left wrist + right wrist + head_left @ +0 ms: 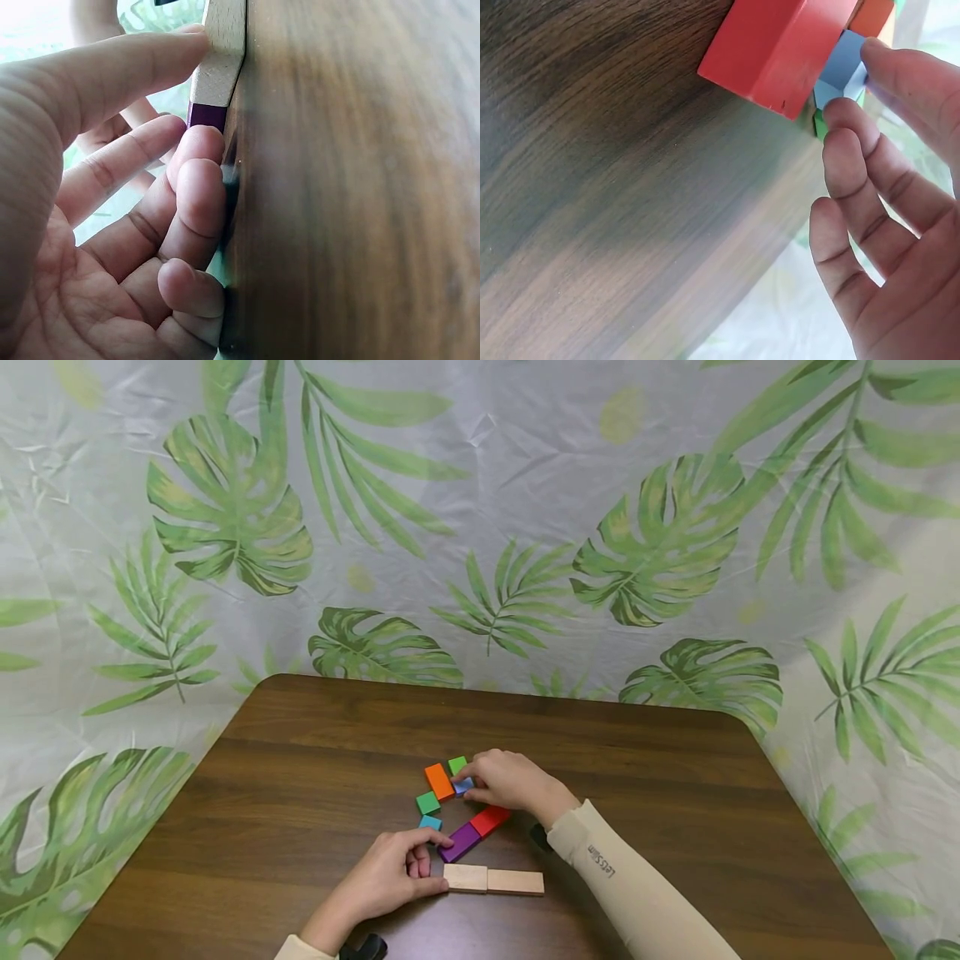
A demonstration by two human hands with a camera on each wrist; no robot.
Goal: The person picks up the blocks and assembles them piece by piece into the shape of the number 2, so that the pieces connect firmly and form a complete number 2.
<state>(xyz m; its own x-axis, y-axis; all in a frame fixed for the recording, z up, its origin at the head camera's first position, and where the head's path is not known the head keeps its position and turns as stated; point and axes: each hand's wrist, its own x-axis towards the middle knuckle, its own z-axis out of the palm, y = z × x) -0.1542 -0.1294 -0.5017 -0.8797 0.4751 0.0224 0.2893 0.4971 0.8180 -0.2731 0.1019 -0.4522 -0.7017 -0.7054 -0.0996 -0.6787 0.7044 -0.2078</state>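
Note:
My right hand [513, 781] is at the back of the group of blocks. Its thumb and forefinger pinch a small blue block [844, 64], which lies beside an orange block [439, 782] and a light green block [457, 765]. Nearer the front, my left hand [390, 870] has its index fingertip at a purple block [460, 842]. The left thumb touches the left end of a plain wooden block [465, 877], and the other fingers are bent with nothing in them. A red block [491, 820] adjoins the purple one.
A second plain wooden block [516, 882] lies end to end with the first. To the left are a dark green block [427, 802] and a light blue block [430, 822]. Everything lies on a brown wooden table [315, 777], with a leaf-patterned cloth [480, 527] behind.

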